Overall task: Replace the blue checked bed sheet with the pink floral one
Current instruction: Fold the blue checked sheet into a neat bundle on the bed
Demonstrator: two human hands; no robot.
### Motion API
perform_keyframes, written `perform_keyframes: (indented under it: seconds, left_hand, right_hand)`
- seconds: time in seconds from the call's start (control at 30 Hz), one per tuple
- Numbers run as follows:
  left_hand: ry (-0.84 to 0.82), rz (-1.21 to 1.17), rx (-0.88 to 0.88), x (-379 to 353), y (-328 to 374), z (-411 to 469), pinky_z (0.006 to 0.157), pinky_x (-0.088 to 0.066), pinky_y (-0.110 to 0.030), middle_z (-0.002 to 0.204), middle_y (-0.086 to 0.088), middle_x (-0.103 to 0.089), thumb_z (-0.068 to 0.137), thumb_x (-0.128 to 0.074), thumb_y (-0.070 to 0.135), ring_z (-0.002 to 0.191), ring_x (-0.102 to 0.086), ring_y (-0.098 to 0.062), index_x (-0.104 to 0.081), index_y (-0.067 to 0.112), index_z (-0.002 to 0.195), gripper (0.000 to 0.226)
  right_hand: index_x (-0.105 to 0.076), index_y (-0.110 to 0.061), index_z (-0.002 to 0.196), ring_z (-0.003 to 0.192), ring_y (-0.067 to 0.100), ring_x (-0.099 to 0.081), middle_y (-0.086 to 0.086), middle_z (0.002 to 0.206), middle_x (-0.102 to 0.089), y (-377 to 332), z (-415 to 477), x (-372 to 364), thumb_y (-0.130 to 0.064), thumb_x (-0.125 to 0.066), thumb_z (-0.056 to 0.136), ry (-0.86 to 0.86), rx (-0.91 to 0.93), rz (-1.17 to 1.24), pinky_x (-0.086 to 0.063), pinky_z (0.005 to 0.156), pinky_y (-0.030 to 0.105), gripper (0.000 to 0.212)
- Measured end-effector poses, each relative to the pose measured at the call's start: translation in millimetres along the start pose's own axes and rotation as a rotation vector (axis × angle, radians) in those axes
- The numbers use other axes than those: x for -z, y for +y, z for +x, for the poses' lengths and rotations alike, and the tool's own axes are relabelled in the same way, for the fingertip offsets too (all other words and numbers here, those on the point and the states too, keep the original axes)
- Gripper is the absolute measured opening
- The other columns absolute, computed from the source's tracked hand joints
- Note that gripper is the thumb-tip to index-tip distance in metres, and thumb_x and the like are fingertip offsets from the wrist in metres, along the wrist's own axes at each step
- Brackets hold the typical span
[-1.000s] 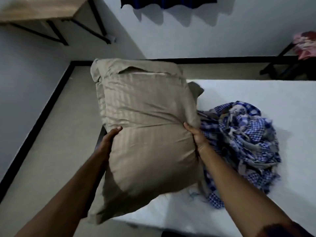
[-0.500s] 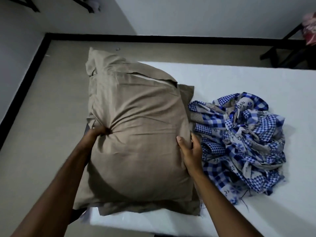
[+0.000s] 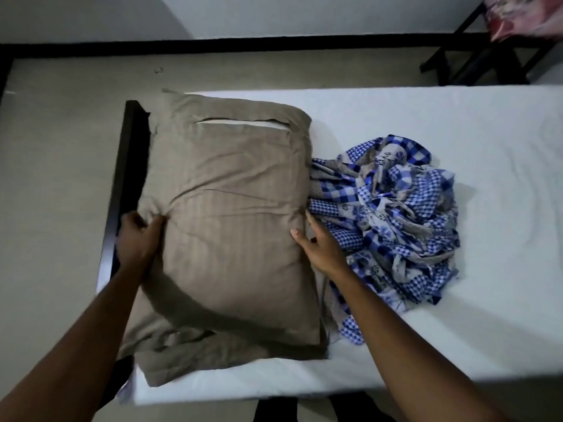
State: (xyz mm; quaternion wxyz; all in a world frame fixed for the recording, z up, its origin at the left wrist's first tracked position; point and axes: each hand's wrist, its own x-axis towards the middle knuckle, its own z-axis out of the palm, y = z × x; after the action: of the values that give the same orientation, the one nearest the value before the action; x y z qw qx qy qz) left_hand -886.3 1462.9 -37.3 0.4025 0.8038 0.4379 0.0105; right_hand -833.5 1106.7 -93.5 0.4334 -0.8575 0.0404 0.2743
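your left hand (image 3: 137, 236) grips the left edge of the tan pillow (image 3: 231, 226), its fingers (image 3: 131, 220) curled round the fabric with the thumb bunching a fold on top. your right hand (image 3: 320, 248) lies against the pillow's right edge, its fingers straight and spread, thumb tip on the pillow cover, holding nothing. the pillow lies flat at the left end of the bare white mattress (image 3: 457, 123), on top of a second tan pillow (image 3: 195, 357) whose near edge sticks out beneath it. a slit in the cover near the far edge shows a pale strip inside. the blue checked bed sheet (image 3: 396, 214) sits in a crumpled heap on the mattress just right of the pillow, touching its right side and running under your right wrist. the pink floral bed sheet (image 3: 524, 16) is at the far right corner, on a dark stand (image 3: 475, 56), well apart from the bed. the dark bed frame (image 3: 128, 153) shows along the mattress's left end, with the floor (image 3: 54, 178) beyond.
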Motion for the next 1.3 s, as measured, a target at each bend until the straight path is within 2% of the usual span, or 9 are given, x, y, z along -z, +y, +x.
perform_keyframes:
  seconds: [0.17,0.27,0.4,0.57,0.7,0.8,0.9,1.1,1.3]
  left_hand:
    - [0.293,0.303,-0.567,-12,23,-39,0.106,-0.033,-0.050,0.136,-0.021,-0.051,0.085,-0.053,0.038,0.129,-0.043,-0.041,-0.052,0.010,0.130,0.052]
    - [0.114,0.367,-0.926,-67,34,-101,0.106,-0.032,-0.045,0.142,-0.021,-0.050,0.086,-0.056,0.028,0.134,-0.043,-0.040,-0.061,0.009,0.123,0.042]
    - [-0.302,0.384,-1.157,-167,37,-199,0.088,-0.046,-0.042,0.124,-0.016,-0.062,0.085,-0.057,0.024,0.107,-0.058,-0.038,-0.068,0.009,0.111,0.032]
    - [-0.765,0.704,-0.750,-291,20,-300,0.098,-0.048,-0.044,0.147,-0.007,-0.046,0.081,-0.051,0.056,0.131,-0.047,-0.033,-0.042,0.021,0.147,0.075]
    - [-0.450,0.506,-0.224,-348,22,-342,0.107,-0.038,-0.054,0.163,-0.014,-0.019,0.075,-0.078,0.049,0.144,-0.032,-0.037,-0.023,0.021,0.156,0.101]
    - [-0.298,0.306,0.003,-372,20,-351,0.094,-0.050,-0.052,0.133,-0.013,-0.056,0.068,-0.077,0.062,0.118,-0.057,-0.036,-0.047,0.019,0.137,0.086]
    - [-0.455,0.322,0.071,-394,24,-375,0.076,-0.052,-0.045,0.101,-0.014,-0.067,0.078,-0.071,0.061,0.093,-0.065,-0.035,-0.058,0.007,0.108,0.062]
    - [-0.286,0.006,0.123,-396,58,-421,0.072,-0.044,-0.039,0.090,-0.017,-0.065,0.102,-0.051,0.033,0.086,-0.062,-0.032,-0.058,0.003,0.095,0.032]
    - [-0.024,-0.425,0.017,-320,154,-436,0.059,-0.038,-0.022,0.069,0.006,-0.045,0.103,-0.044,0.010,0.056,-0.045,0.006,-0.045,0.018,0.074,0.031]
  right_hand:
    - [-0.036,-0.030,0.153,0.142,0.035,-0.035,0.005,0.155,-0.040,68,-31,64,-0.046,-0.072,0.087,0.158,-0.050,-0.506,-0.041,0.106,0.055,0.077]
    - [-0.018,-0.038,0.157,0.150,0.032,-0.017,0.002,0.166,-0.014,115,-50,97,-0.049,-0.074,0.083,-0.068,-0.109,-0.842,-0.030,0.112,0.058,0.094]
    - [-0.026,-0.033,0.154,0.141,0.031,-0.034,0.004,0.155,-0.037,153,-41,137,-0.043,-0.074,0.083,-0.090,-0.138,-1.026,-0.027,0.111,0.059,0.086]
    - [-0.067,-0.022,0.109,0.108,0.026,-0.065,0.001,0.106,-0.070,180,-24,218,-0.034,-0.060,0.091,-0.142,-0.114,-1.015,-0.023,0.116,0.055,0.023]
    - [-0.072,-0.017,0.119,0.116,0.031,-0.061,0.009,0.124,-0.069,215,-18,292,-0.024,-0.053,0.093,-0.207,-0.008,-0.784,-0.044,0.096,0.037,0.033]
    - [-0.068,0.005,0.085,0.082,0.034,-0.065,0.026,0.089,-0.069,239,-19,331,-0.014,-0.059,0.086,-0.253,-0.069,-0.384,-0.036,0.065,0.031,0.021]
    - [-0.068,0.004,0.118,0.047,0.013,-0.043,-0.001,0.052,-0.060,233,-30,354,-0.006,-0.063,0.094,-0.225,-0.123,-0.140,-0.029,0.056,0.031,0.026]
    - [-0.067,-0.024,0.121,0.060,0.010,-0.061,-0.001,0.065,-0.065,219,-48,362,-0.030,-0.054,0.103,-0.218,0.065,-0.081,-0.039,0.064,0.034,0.023]
    - [-0.060,-0.030,0.138,0.116,0.039,-0.055,0.010,0.129,-0.065,218,-49,377,-0.029,-0.046,0.101,0.339,0.152,-0.363,-0.046,0.092,0.048,0.039]
